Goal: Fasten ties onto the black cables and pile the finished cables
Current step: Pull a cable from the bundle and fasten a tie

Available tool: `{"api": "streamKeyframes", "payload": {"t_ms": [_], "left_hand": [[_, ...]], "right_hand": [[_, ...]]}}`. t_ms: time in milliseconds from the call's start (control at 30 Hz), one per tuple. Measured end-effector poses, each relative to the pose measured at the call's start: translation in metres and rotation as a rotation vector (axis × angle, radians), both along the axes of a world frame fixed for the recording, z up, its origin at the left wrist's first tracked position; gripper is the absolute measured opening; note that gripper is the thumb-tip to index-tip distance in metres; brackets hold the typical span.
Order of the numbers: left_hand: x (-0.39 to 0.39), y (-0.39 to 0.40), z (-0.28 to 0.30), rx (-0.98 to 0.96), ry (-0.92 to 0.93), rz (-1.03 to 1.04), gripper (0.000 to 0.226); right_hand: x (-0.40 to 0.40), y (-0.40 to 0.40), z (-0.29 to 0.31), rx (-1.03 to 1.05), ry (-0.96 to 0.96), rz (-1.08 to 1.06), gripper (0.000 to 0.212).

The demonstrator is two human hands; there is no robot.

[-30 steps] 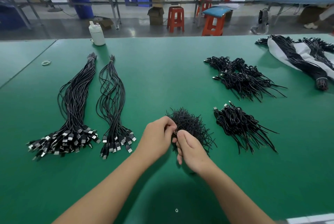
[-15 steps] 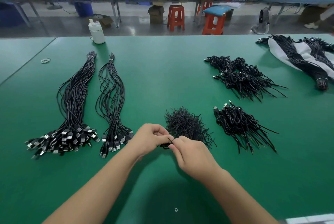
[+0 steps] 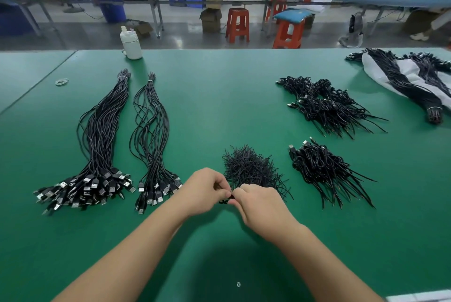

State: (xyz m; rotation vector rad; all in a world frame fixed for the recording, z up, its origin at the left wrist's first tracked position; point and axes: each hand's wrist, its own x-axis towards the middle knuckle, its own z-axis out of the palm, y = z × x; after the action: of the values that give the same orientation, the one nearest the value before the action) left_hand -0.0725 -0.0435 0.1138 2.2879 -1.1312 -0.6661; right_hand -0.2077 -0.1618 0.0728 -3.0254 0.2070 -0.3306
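My left hand (image 3: 206, 190) and my right hand (image 3: 260, 205) meet fingertip to fingertip low in the middle of the green table (image 3: 219, 97). Between them they pinch a small black tie or cable piece (image 3: 225, 200), mostly hidden by the fingers. Just behind the hands lies a heap of loose black ties (image 3: 249, 168). Two long bundles of straight black USB cables (image 3: 97, 145) (image 3: 152, 140) lie to the left, plugs toward me. Tied, folded cables form a near pile (image 3: 322, 170) and a far pile (image 3: 324, 104) on the right.
A white bottle (image 3: 131, 44) stands at the table's far edge. A rubber band (image 3: 61, 81) lies far left. More cable bundles rest on a white sheet (image 3: 380, 70) at the far right. Red stools and workbenches stand beyond the table.
Both hands have drawn back from the tie heap toward me and come together, pinching a small black piece between the fingertips.
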Motion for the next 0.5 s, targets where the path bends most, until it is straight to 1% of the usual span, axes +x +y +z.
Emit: {"api": "streamKeyframes", "payload": {"t_ms": [33,100,167,200,267,300,400,433,500], "left_hand": [[-0.002,0.000,0.000,0.014,-0.066,-0.023,0.006],[-0.005,-0.001,0.000,0.037,-0.176,-0.075,0.007],[-0.004,0.000,-0.001,0.043,-0.202,-0.086,0.007],[-0.003,0.000,-0.001,0.037,-0.176,-0.066,0.008],[0.002,0.002,-0.001,-0.015,-0.041,0.011,0.011],[0.004,0.003,-0.002,-0.065,0.067,0.058,0.012],[0.004,0.004,0.000,-0.242,0.436,0.182,0.009],[0.003,0.005,0.001,-0.280,0.512,0.192,0.008],[0.002,0.005,0.002,-0.323,0.591,0.177,0.007]], "right_hand": [[0.001,-0.001,0.000,-0.006,0.028,-0.006,0.035],[0.003,-0.004,0.004,-0.024,0.023,0.021,0.037],[0.002,-0.008,0.008,-0.113,-0.083,0.033,0.031],[0.001,-0.010,0.010,-0.131,-0.163,0.008,0.028],[0.001,-0.011,0.012,-0.094,-0.319,-0.022,0.023],[0.001,-0.011,0.011,-0.071,-0.368,-0.008,0.022],[-0.001,-0.011,0.009,0.041,-0.389,0.034,0.031],[-0.002,-0.010,0.009,0.101,-0.387,0.026,0.034],[-0.003,-0.010,0.010,0.201,-0.416,0.010,0.035]]}}
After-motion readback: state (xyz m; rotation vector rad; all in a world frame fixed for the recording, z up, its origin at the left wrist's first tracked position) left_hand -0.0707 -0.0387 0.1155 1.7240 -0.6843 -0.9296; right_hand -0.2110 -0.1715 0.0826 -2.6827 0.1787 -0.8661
